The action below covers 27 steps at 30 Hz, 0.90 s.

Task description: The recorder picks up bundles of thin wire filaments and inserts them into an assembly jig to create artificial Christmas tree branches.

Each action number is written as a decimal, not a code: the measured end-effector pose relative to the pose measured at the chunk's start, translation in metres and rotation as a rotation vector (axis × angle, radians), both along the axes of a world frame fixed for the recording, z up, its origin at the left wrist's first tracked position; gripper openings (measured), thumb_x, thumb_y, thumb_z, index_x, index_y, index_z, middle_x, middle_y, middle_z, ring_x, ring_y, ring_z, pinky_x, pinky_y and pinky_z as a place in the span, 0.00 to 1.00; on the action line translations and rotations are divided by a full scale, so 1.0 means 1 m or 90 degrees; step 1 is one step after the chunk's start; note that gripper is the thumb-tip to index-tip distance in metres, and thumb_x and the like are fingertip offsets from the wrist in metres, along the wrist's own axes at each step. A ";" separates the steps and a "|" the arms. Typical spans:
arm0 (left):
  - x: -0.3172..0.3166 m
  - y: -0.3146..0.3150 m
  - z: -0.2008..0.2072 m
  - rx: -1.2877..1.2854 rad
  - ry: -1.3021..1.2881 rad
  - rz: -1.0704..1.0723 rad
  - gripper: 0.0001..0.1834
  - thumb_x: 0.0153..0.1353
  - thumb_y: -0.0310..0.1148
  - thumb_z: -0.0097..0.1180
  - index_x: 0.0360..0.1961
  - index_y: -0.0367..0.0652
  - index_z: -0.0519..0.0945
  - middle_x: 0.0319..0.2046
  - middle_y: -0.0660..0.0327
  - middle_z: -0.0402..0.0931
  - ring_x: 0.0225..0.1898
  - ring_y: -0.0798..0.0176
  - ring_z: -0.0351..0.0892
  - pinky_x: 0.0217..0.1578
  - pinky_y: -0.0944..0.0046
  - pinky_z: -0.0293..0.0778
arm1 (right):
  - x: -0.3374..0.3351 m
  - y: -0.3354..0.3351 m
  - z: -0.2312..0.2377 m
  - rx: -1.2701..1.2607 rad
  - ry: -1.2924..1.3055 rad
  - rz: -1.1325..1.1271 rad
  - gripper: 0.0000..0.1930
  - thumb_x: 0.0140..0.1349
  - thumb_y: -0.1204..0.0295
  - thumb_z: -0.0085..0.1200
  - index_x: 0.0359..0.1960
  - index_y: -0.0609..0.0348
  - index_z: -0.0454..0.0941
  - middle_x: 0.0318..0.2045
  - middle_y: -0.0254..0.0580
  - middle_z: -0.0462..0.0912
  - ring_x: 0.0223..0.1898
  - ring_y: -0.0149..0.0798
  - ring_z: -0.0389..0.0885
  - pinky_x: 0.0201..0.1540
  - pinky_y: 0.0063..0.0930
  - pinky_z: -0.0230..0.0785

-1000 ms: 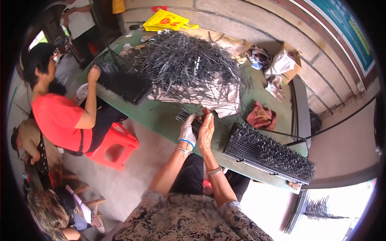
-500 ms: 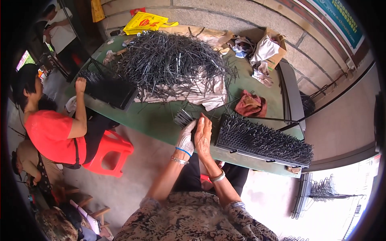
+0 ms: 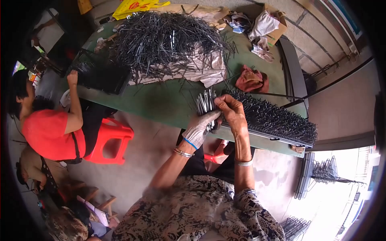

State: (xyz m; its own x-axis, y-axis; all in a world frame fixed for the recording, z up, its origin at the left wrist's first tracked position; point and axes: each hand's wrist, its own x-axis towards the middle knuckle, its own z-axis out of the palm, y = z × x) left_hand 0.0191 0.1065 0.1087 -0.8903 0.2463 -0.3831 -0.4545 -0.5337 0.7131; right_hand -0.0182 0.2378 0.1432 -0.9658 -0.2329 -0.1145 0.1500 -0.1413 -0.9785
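My left hand (image 3: pixel 200 127), in a pale knit glove with bare-looking fingertips, is wrapped round a bundle of thin dark metal strips (image 3: pixel 205 102) whose shiny ends fan out upward. Against the right side of that bundle, my bare right hand (image 3: pixel 234 111) is closed in a pinch between thumb and forefinger. What lies in the pinch is too small to make out. Just right of my right hand stands a long black rack (image 3: pixel 277 118), densely filled with upright dark strips. The rack's left end is hidden behind that hand.
A large heap of dark strips (image 3: pixel 167 42) lies on a pale cloth (image 3: pixel 201 68) on the green table (image 3: pixel 157 106). A reddish rag (image 3: pixel 252 79), a cardboard box (image 3: pixel 277 26) and a yellow bag (image 3: pixel 138 7) lie farther back. At left, a co-worker in red (image 3: pixel 50 130) works at another black rack (image 3: pixel 105 78).
My hands have moved apart from being pressed together round the bundle. The right has shifted right and now pinches beside the bundle's top. The whole view has tilted downward.
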 end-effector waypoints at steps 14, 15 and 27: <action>0.006 -0.007 0.004 0.031 -0.050 -0.015 0.10 0.59 0.35 0.63 0.37 0.39 0.83 0.23 0.64 0.79 0.21 0.71 0.77 0.19 0.70 0.70 | 0.018 -0.002 0.017 0.092 0.011 -0.104 0.12 0.63 0.68 0.57 0.44 0.62 0.80 0.33 0.31 0.79 0.34 0.22 0.72 0.40 0.18 0.65; 0.008 -0.007 0.006 0.046 -0.051 0.039 0.10 0.59 0.34 0.63 0.37 0.39 0.83 0.23 0.63 0.79 0.21 0.70 0.77 0.19 0.70 0.70 | 0.021 -0.003 0.018 0.083 0.000 -0.109 0.11 0.63 0.69 0.57 0.44 0.62 0.80 0.33 0.31 0.80 0.32 0.21 0.72 0.39 0.17 0.64; 0.040 -0.001 0.009 0.037 -0.028 0.078 0.09 0.58 0.30 0.63 0.35 0.34 0.82 0.24 0.57 0.81 0.21 0.66 0.80 0.20 0.67 0.78 | 0.052 -0.002 0.011 0.045 0.047 -0.104 0.04 0.65 0.76 0.52 0.39 0.63 0.74 0.28 0.30 0.74 0.26 0.21 0.68 0.23 0.18 0.63</action>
